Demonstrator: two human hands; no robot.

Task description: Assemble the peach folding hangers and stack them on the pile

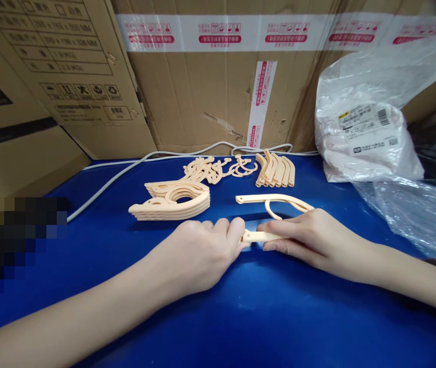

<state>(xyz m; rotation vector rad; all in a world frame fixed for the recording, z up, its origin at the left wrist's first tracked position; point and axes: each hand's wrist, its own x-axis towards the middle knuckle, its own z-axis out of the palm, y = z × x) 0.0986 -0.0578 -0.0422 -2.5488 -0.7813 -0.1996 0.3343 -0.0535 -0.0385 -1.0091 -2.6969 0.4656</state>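
The stack of cream hanger-shaped pieces [174,207] is sitting on the blue desk [202,327] and serving as the landmark here. Nearer the person than this stack, and to its right, both hands are working on a cream strip [261,236] with a small hole near its end. The left hand [208,250] is curling into a nearly closed fist around the strip's left end, and its fingers are hiding most of what they are gripping. The right hand [313,240] is pinching the other side between thumb and fingers, closing down to the strip's thickness.

To the right of the stack, just beyond the right hand, a loose hanger-shaped piece [266,198] is lying with its curved hook pointing toward the person; its right end is passing behind the hand, so whether they are touching cannot be told. Behind the stack and slightly right, a heap of small hooks [213,170] is lying in a tangle, and farther right of the stack a row of curved arms [277,171] is lying side by side. Well to the right of the stack, a labelled plastic bag [367,138] is standing. Behind the stack, a white cable [125,167] is running before a taped cardboard box [202,92].
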